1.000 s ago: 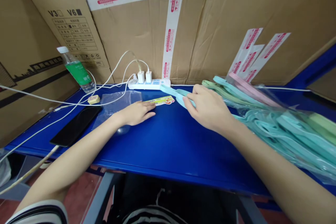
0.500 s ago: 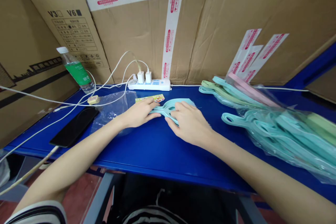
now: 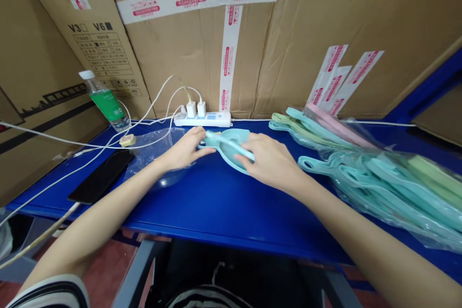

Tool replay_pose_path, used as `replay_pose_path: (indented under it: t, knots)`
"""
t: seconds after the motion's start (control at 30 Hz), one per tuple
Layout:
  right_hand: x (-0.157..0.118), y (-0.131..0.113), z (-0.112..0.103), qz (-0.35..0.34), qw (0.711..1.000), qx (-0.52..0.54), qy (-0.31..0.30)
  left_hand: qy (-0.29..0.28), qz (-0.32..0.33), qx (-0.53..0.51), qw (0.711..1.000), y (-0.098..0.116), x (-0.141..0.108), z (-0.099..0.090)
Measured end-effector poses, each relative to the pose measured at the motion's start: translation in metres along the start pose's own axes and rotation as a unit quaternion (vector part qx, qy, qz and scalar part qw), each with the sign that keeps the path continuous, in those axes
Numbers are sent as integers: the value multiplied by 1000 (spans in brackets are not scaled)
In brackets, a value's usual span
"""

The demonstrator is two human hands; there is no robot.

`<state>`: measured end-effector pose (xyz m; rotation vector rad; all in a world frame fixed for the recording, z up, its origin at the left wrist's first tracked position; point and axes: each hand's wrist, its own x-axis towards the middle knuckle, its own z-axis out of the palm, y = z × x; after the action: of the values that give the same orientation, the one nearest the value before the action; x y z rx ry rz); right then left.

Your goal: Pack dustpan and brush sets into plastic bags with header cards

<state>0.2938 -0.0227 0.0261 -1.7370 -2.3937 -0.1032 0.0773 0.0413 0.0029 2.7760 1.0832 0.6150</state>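
Note:
A light blue hand dustpan (image 3: 234,134) lies on the blue table, its handle pointing left. My left hand (image 3: 185,148) is closed around the end of that handle. Over the pan, my right hand (image 3: 273,160) grips a matching light blue hand brush (image 3: 231,145), which is tilted and blurred by motion. The brush's bristles are hidden behind the right hand. Beneath my left forearm and hand spreads a clear plastic bag (image 3: 149,147). A bit of a yellow label shows behind the pan.
Bagged blue and green dustpan sets (image 3: 382,178) lie at right, with more bagged pieces, one pink (image 3: 335,124), behind them. A power strip (image 3: 212,119), charging cables, a water bottle (image 3: 107,103) and a black phone (image 3: 101,176) occupy the back and left. Large cardboard boxes (image 3: 187,53) wall the rear.
My right hand has lifted the brush off the dustpan, so the pan's inside now shows. My left hand stays at the handle end. The view has shifted slightly.

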Motion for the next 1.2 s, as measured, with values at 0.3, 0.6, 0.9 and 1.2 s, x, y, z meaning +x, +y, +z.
replay_pose_path:
  t: [0.3,0.6,0.9,1.2]
  knots:
    - [-16,-2,-14,23,994,-88,-63,44,-29,106,993,-34,48,-28]
    - [-14,-11,1,-44,986,-96,-132,-46,-27,146,988,-56,120,-7]
    - [-11,-15,17,-68,988,-77,-120,-91,-6,208,974,-62,127,-8]
    - [-7,-18,20,-40,992,-57,-106,-71,-51,347,934,-21,132,1]
